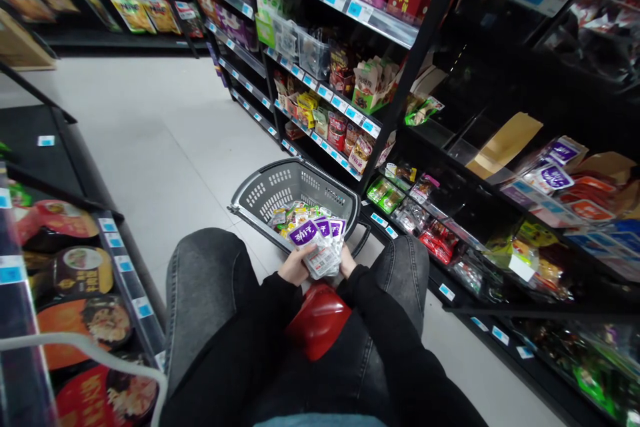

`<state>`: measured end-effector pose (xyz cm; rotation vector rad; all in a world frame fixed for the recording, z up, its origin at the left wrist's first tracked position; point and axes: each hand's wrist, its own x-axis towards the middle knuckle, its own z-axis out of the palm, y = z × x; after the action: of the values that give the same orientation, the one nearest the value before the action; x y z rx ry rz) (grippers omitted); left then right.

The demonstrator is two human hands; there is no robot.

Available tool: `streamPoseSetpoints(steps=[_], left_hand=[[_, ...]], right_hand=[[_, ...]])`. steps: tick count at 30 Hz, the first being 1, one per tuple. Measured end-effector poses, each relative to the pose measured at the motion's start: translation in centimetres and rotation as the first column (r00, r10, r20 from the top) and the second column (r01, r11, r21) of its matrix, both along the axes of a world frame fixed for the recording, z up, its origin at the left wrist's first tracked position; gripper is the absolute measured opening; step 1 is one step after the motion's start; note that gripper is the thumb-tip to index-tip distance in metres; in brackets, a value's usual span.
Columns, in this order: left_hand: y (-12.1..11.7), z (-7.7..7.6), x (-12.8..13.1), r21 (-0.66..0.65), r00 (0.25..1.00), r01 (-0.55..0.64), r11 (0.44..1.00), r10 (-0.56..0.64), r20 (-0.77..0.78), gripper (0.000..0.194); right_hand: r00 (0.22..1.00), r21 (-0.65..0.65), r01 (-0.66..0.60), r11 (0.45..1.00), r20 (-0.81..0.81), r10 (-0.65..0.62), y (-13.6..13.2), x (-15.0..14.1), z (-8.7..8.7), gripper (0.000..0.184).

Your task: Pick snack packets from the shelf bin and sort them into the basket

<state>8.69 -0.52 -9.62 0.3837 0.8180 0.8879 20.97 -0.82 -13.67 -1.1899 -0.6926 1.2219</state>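
Between my two hands is a fan of several snack packets [320, 255], purple at the top and silvery white below. My left hand [294, 267] is closed on their left edge, and my right hand [347, 261] grips the right edge. Just beyond the hands, a grey shopping basket [314, 181] with slotted walls stands on the floor. Small snack packs [283, 215], green, yellow and white, lie inside it, partly hidden behind the fan. A shiny red object [320, 323] sits between my legs below the hands; its kind I cannot make out.
Black shelving [423, 47] with packaged snacks rises on the right. A low rack of instant food bowls [83, 270] stands close on my left, with a white cable [90, 345] across it. Pale floor tiles [150, 113] run along the aisle.
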Motion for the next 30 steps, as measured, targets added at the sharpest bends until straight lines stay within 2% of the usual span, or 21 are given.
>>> streamPoseSetpoints(steps=[2,5,7,9,11,12,14,17,20,25,28,30], left_hand=[[-0.1,0.1,0.0,0.006,1.0,0.012,1.0,-0.012,0.014,0.034],[-0.2,0.3,0.0,0.033,0.999,0.039,0.999,-0.04,0.01,0.034],[-0.3,0.5,0.1,0.05,0.999,0.043,0.998,-0.043,0.0,0.034],[-0.2,0.6,0.1,0.062,1.0,0.013,0.998,-0.014,0.006,0.035],[-0.1,0.6,0.2,0.075,0.999,-0.047,0.996,0.046,0.016,0.038],[0.0,0.6,0.3,0.083,0.997,-0.082,0.993,0.081,0.014,0.04],[0.1,0.5,0.3,0.095,0.991,-0.136,0.986,0.137,-0.007,0.045],[0.3,0.1,0.4,0.1,0.981,-0.175,0.979,0.182,-0.072,0.051],[0.4,-0.4,0.5,0.121,0.963,-0.207,0.971,0.224,-0.149,0.06],[0.8,-0.7,0.5,0.142,0.937,-0.29,0.947,0.311,-0.161,0.066],[1.1,-0.5,0.4,0.095,0.93,-0.313,0.945,0.325,-0.172,0.064],[1.1,-0.3,0.3,0.089,0.93,-0.309,0.947,0.321,-0.179,0.062]], right_hand=[[0.999,0.006,0.009,1.0,0.047,-0.01,-0.1,0.3,0.4,0.017],[0.978,0.087,0.027,0.996,0.205,-0.044,-0.1,1.5,1.1,0.025],[0.965,0.126,0.032,0.992,0.253,-0.063,0.1,2.2,1.6,0.024],[0.987,0.088,0.072,0.994,0.138,-0.084,0.2,2.7,2.1,0.019],[0.996,0.047,0.093,0.995,0.001,-0.093,0.0,2.7,2.6,0.024],[0.997,0.061,0.079,0.995,-0.008,-0.079,-0.2,2.6,2.8,0.026],[0.99,0.14,0.01,0.99,0.137,-0.03,-0.6,2.2,3.2,0.032],[0.891,0.211,-0.086,0.974,0.454,-0.02,-1.1,1.5,3.4,0.031],[0.845,0.188,-0.093,0.978,0.534,-0.023,-0.9,1.3,3.1,0.026],[0.915,0.154,-0.114,0.982,0.401,0.043,-0.4,1.8,2.7,0.03],[0.983,0.152,-0.08,0.985,0.174,0.052,-0.4,2.0,2.3,0.029],[0.996,0.093,-0.078,0.993,0.047,0.074,-0.3,2.2,1.7,0.028]])
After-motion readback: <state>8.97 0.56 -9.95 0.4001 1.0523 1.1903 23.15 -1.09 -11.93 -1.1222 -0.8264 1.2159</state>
